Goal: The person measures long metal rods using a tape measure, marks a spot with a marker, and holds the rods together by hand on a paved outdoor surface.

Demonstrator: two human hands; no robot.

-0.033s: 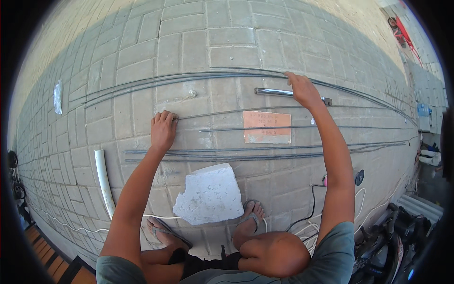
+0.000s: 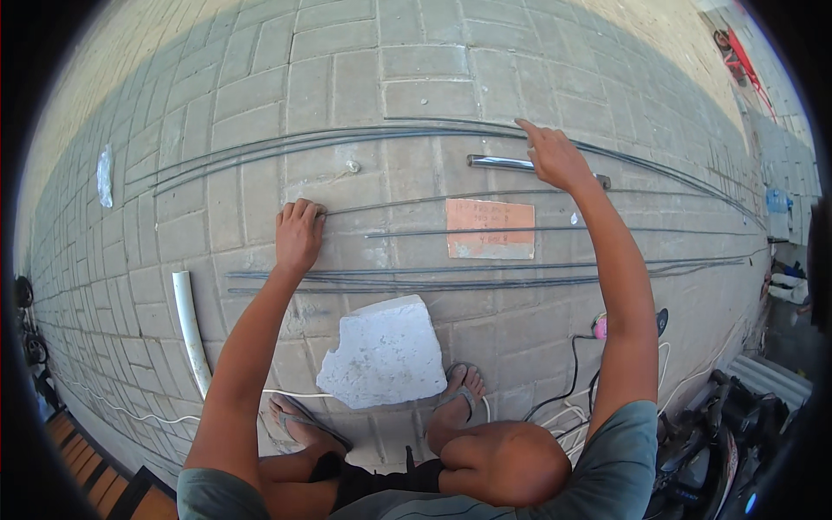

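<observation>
Thin steel rods lie across the paving in front of me. My left hand [image 2: 299, 236] is closed around the left end of a single steel rod [image 2: 433, 201], resting low over the ground. My right hand [image 2: 555, 158] is at the far bundle of steel rods [image 2: 347, 134], its index finger stretched out along them and the other fingers loosely bent; no rod shows gripped in it. Below that hand lies a shiny metal tube [image 2: 503, 163], partly covered by it. Nearer, another rod crosses an orange cardboard piece [image 2: 490, 247] with handwriting. Closer still is a second rod bundle [image 2: 416, 282].
A rough white block [image 2: 381, 355] lies before my feet, with a white pipe [image 2: 188, 321] to its left. Cables [image 2: 563, 394] and a pink-and-black object [image 2: 600, 327] are near my right forearm. A motorcycle [image 2: 719, 442] stands lower right; a wooden slatted bench [image 2: 104, 468] lower left.
My right hand has let go of the far rod it pinched; its index finger is now straightened. My left hand stays at the rod's end.
</observation>
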